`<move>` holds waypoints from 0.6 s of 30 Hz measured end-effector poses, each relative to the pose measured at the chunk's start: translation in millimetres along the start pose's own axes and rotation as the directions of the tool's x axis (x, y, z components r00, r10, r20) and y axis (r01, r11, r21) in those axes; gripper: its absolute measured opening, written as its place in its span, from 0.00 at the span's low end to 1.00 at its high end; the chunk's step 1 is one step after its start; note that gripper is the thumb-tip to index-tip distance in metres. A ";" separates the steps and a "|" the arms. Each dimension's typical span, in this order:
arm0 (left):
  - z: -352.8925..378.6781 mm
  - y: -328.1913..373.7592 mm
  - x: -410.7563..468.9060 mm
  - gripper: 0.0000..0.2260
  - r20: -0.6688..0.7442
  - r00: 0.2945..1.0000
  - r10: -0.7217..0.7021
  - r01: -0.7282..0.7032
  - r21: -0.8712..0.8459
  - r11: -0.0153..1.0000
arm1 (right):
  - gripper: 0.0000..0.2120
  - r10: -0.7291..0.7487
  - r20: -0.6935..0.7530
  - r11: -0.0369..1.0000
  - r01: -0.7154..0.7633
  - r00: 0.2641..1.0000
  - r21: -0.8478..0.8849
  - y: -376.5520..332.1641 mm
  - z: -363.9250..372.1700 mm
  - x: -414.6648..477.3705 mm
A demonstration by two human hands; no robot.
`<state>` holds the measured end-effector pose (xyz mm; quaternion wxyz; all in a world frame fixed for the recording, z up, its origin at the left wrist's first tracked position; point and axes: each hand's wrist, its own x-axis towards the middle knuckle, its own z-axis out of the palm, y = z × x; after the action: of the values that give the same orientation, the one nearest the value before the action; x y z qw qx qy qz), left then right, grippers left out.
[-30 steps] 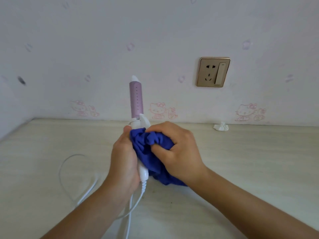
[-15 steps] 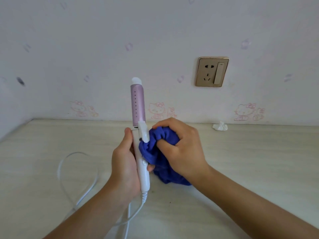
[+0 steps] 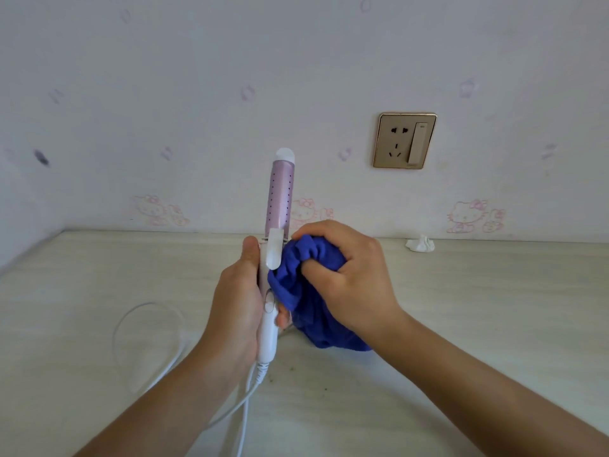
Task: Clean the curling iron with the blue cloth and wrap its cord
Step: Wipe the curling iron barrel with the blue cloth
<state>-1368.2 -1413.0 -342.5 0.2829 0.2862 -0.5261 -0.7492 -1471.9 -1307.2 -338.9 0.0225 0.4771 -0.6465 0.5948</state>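
Observation:
My left hand (image 3: 235,301) grips the white handle of the curling iron (image 3: 281,196), which stands upright with its pink barrel and white tip pointing up. Bunched in my right hand (image 3: 346,278) is the blue cloth (image 3: 296,285), pressed against the right side of the handle just below the white clamp lever. Part of the cloth hangs down to the table behind my wrist. The white cord (image 3: 145,328) leaves the handle's bottom end and loops loosely over the table to the left.
A pale wooden table (image 3: 478,308) meets a wall with cartoon cat stickers. A gold wall socket with a switch (image 3: 404,140) sits up right. A small crumpled white scrap (image 3: 420,244) lies at the table's back edge on the right.
The cloth and my right hand slid off the handle's front to its right side, uncovering the clamp lever and handle. The iron shifted slightly right and stands more upright.

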 end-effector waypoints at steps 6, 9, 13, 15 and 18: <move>-7.3 1.7 0.2 0.28 0.029 0.999 -0.012 0.016 -0.126 0.992 | 0.16 -0.065 0.187 0.998 0.067 0.980 -0.002 2.9 4.9 -4.4; -5.6 0.0 -3.8 0.20 0.225 0.974 -0.006 0.029 -0.100 0.995 | 0.16 0.028 -0.005 1.000 -0.028 1.000 0.007 2.8 -3.6 5.3; -2.4 -8.8 -7.5 0.20 0.362 0.932 -0.031 0.002 0.080 0.997 | 0.13 0.098 -0.146 0.994 -0.092 0.984 0.052 3.3 -23.4 17.0; -1.9 -9.7 -6.1 0.21 0.357 0.934 -0.018 -0.009 0.072 0.997 | 0.11 0.027 -0.046 0.999 -0.026 0.999 0.027 -1.6 -20.8 11.9; -7.4 -8.6 -2.4 0.19 0.325 0.944 0.046 -0.060 0.033 0.998 | 0.13 -0.015 0.134 1.000 0.012 0.991 0.025 -2.9 -9.5 5.4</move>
<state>-1362.2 -1413.5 -352.5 0.2064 0.1508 -0.5885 -0.7670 -1478.1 -1302.5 -330.7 -0.0226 0.5206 -0.6362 0.5689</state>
